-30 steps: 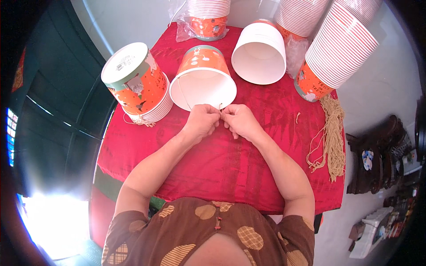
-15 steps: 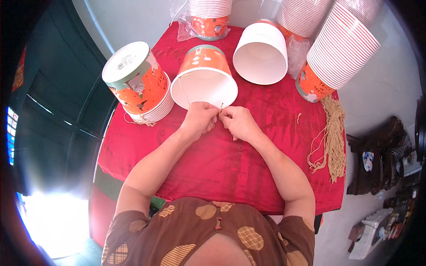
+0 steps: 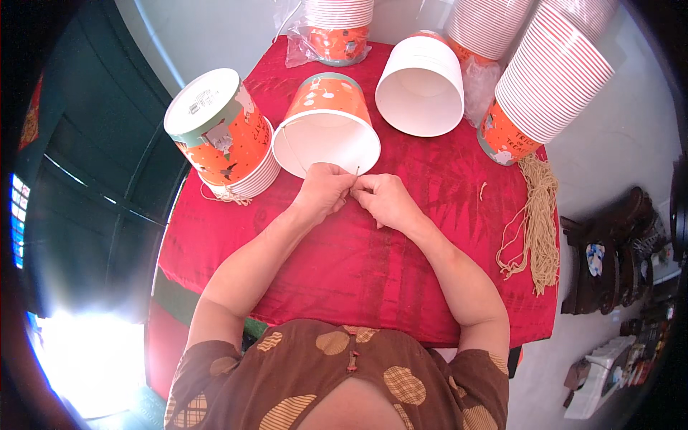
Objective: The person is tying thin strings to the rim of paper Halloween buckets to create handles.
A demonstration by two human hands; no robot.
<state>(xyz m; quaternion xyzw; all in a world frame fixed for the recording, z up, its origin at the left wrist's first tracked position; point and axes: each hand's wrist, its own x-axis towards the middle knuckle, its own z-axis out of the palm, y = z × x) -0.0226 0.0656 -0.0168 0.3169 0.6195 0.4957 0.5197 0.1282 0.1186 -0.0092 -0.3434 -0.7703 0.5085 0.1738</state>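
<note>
Right before me an orange paper bucket lies on its side, its white open mouth turned toward me. A thin tan string runs from the left of its rim down to my hands. My left hand pinches this string just below the near rim. Touching it, my right hand is closed at the fingertips on the same string, whose short end sticks up between the two hands. The fingers hide how the string lies between them.
Upside-down stacked buckets stand at the left, with string at their rim. A white bucket lies behind to the right. A tall bucket stack stands at the back right, above a tan string bundle on the red cloth.
The orange bucket has shifted slightly left. My right fingers have closed in against my left ones, and less string shows between them.
</note>
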